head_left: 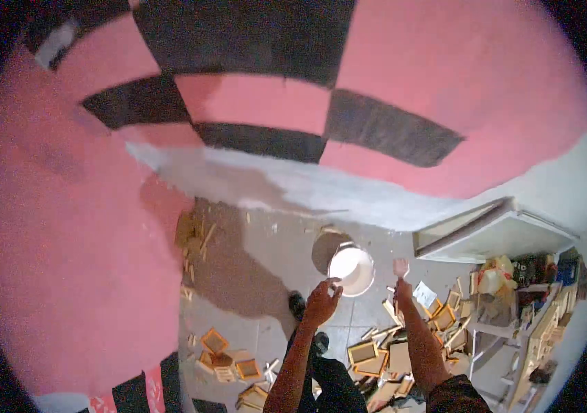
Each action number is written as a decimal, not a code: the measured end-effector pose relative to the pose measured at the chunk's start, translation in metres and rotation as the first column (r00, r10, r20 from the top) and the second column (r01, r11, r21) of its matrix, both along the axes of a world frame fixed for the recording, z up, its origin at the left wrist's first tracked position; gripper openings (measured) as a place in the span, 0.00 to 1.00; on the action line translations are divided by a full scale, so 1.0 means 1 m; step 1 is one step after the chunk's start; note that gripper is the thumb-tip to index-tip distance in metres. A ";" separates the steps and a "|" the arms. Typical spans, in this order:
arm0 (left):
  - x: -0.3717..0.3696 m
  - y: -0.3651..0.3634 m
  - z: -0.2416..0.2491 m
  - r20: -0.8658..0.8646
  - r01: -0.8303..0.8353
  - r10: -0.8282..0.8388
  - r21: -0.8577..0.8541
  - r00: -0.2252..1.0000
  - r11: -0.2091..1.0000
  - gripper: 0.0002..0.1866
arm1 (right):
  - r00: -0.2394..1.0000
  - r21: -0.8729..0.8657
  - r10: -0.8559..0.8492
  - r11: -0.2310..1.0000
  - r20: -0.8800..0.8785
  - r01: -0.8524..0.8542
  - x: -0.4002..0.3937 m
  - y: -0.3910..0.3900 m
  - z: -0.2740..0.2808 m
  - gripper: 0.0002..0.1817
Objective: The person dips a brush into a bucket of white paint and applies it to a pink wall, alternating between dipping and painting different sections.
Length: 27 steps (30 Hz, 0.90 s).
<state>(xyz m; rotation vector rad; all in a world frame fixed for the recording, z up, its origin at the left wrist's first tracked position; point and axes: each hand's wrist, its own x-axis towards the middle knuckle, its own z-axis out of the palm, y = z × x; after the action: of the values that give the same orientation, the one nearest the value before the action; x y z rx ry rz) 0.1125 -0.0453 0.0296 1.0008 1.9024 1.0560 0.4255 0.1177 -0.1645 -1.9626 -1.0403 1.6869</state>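
Observation:
My left hand (pixel 322 304) grips the near left rim of a white bucket (pixel 360 283), its fingers closed on the edge. The bucket is held out in front of me, with pale content or a pale inside showing. To its right, my right hand (pixel 403 290) is closed round the handle of a paint brush (pixel 401 267); the brush head is pinkish and points away from me. The brush and the bucket are apart.
A wall (pixel 252 100) with pink and black checks rises ahead. Wooden frames (pixel 364 354) and scraps lie on the floor near my feet. At the right are a leaning white panel (pixel 493 234), a plastic bag (pixel 493 281) and a metal rack (pixel 496 332).

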 end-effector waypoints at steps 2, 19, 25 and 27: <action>0.017 -0.010 0.038 0.040 0.042 -0.042 -0.008 0.998 0.999 0.16 | 0.816 0.399 0.405 0.725 0.412 -0.561 0.056 -0.021 0.000 0.12; 0.121 -0.046 0.159 0.035 0.346 -0.363 0.228 0.931 0.910 0.15 | 0.890 0.153 -0.372 0.895 -0.265 0.420 0.195 -0.287 0.185 0.15; 0.137 -0.037 0.193 0.054 0.327 -0.362 0.323 0.931 0.888 0.16 | 0.823 0.105 -0.485 0.840 -0.297 0.533 0.258 -0.320 0.167 0.19; 0.141 -0.034 0.182 0.000 0.345 -0.364 0.319 0.931 0.883 0.17 | 0.869 0.116 -0.491 0.862 -0.058 0.494 0.294 -0.321 0.125 0.17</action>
<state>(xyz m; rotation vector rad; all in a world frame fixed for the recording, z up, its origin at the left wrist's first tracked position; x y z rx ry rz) 0.2537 -0.0797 0.2116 1.4185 1.4495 1.1709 0.7196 -0.2038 -0.0395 -1.9063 -0.5458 1.3228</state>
